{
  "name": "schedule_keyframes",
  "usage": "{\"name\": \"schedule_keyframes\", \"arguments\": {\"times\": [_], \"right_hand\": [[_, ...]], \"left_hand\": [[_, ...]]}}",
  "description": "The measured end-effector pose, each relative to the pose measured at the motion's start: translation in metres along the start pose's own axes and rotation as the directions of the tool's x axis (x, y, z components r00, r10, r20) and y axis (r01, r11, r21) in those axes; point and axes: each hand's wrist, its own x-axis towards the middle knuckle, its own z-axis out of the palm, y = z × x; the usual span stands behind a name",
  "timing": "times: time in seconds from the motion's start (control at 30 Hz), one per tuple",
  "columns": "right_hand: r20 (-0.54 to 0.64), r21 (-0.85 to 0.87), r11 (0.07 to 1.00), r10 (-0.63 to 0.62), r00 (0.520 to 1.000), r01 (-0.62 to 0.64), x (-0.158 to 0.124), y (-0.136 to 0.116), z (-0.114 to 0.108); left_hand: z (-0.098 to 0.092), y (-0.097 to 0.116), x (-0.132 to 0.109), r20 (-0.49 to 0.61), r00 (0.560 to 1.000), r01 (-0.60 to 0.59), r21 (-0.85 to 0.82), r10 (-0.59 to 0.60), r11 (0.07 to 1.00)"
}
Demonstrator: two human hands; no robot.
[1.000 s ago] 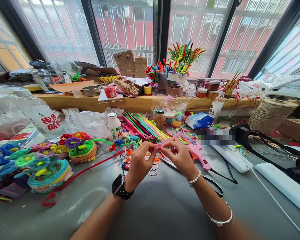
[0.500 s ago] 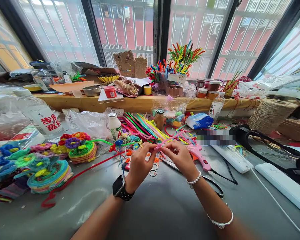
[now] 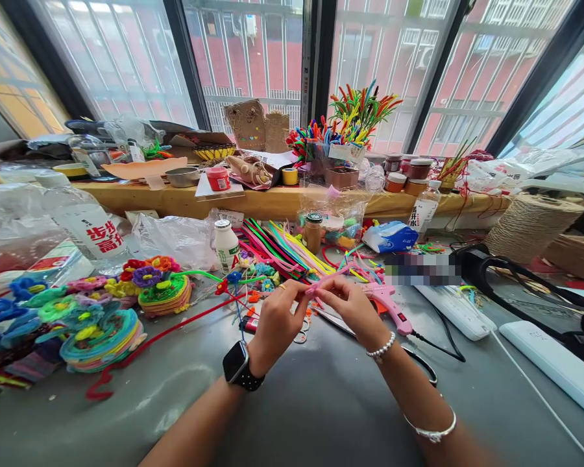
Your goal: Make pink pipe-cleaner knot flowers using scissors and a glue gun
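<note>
One pink pipe cleaner (image 3: 327,277) is pinched between both hands just in front of the pink glue gun (image 3: 388,306). The left hand (image 3: 278,319) is closed on its near end, fingers curled tight; the right hand (image 3: 350,306) is closed on it too, fingertip to thumb. One black smartwatch (image 3: 237,364) is worn on the left wrist. Two bracelets are counted on the right arm. Left of the glue gun, one white bottle (image 3: 226,245) stands upright; behind it, one brown jar (image 3: 313,231).
</note>
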Motion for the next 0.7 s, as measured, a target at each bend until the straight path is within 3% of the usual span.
{"name": "schedule_keyframes", "arguments": {"times": [0.1,0.23,0.33,0.47,0.6,0.7], "right_hand": [[-0.024,-0.297,0.931,-0.228,0.973,0.211,-0.002,-0.002,-0.002],[0.061,-0.464,0.810,-0.374,0.926,0.358,-0.003,-0.004,-0.005],[0.130,-0.506,0.764,-0.390,0.912,0.399,-0.002,-0.004,-0.010],[0.163,-0.486,0.782,-0.356,0.920,0.389,0.000,-0.004,-0.014],[0.129,-0.420,0.846,-0.303,0.944,0.329,0.001,-0.002,-0.011],[0.053,-0.384,0.882,-0.273,0.961,0.272,0.001,-0.001,-0.004]], "left_hand": [[-0.001,0.001,0.003,0.074,0.979,0.200,-0.219,-0.189,0.955],[-0.001,0.000,0.005,0.203,0.928,0.371,-0.467,-0.311,0.802],[-0.001,-0.001,0.006,0.283,0.897,0.441,-0.531,-0.340,0.723],[-0.003,-0.002,0.008,0.342,0.864,0.501,-0.516,-0.369,0.695],[-0.008,-0.001,0.012,0.422,0.820,0.569,-0.524,-0.387,0.634],[-0.009,0.000,0.014,0.405,0.810,0.586,-0.567,-0.423,0.579]]}}
